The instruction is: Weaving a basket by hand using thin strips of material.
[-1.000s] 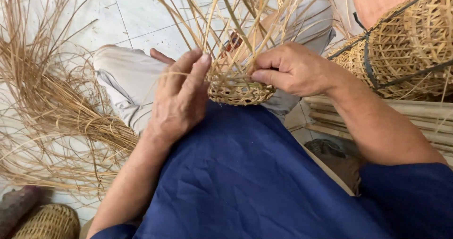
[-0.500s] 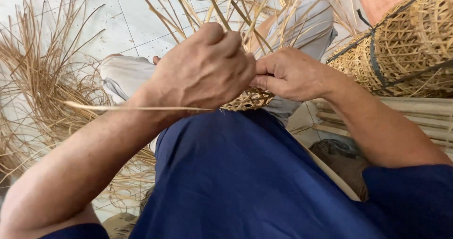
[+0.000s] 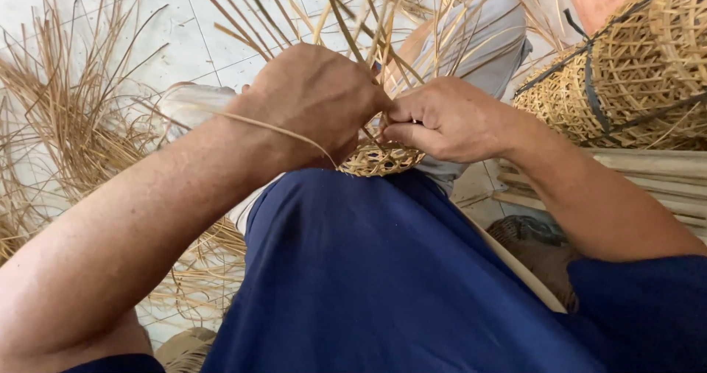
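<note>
Now that the left hand (image 3: 313,104) has pulled one thin tan straw strip (image 3: 280,131) through, both hands pinch strips by the small round woven straw basket (image 3: 379,159), right hand (image 3: 442,119) too.

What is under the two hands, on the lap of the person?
A small half-woven basket rests on the blue-clothed lap, loose straw strips rising from it. The left hand and right hand cover most of its top, so its inside cannot be seen.
</note>
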